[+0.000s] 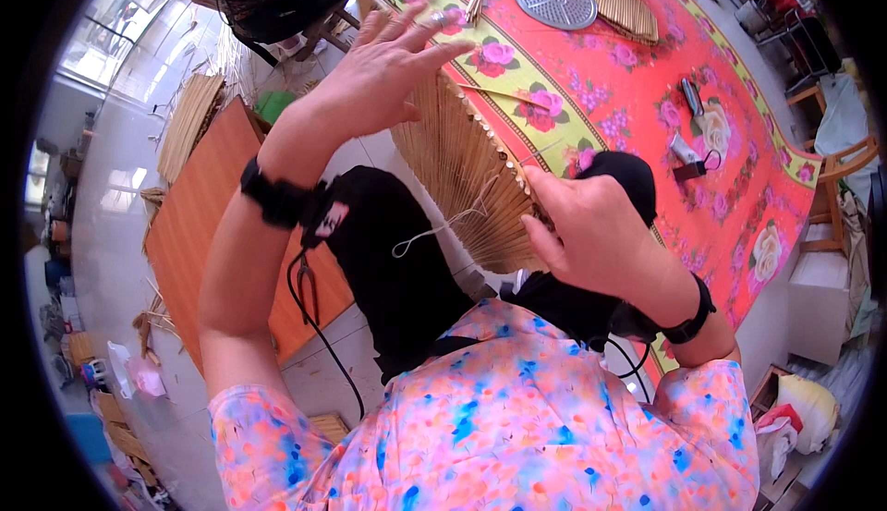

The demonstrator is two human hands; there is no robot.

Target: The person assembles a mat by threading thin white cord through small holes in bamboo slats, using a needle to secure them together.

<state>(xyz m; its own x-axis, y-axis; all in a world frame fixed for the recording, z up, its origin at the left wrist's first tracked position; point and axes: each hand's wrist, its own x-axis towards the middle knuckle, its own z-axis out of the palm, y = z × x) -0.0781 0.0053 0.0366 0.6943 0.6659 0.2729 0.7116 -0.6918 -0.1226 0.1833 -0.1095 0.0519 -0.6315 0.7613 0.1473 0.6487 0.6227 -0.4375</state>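
Observation:
A pleated, fan-shaped piece of tan straw or reed (462,174) lies across my lap, its knobbly edge along the table side. My right hand (601,229) pinches its near right end between thumb and index finger. Over its far left end, my left hand (383,72) is raised with fingers spread; whether the thumb touches the piece I cannot tell. A pale cord (439,225) with a loop at its end trails from the piece over my dark-clad left leg.
On the flowered red tablecloth (637,132) lie a round perforated metal plate (556,0), another pleated straw piece (624,9) and small tools (691,98). A brown wooden board (208,225) with pliers (308,289) stands at my left, beside a straw bundle (189,127). A chair (845,160) is at right.

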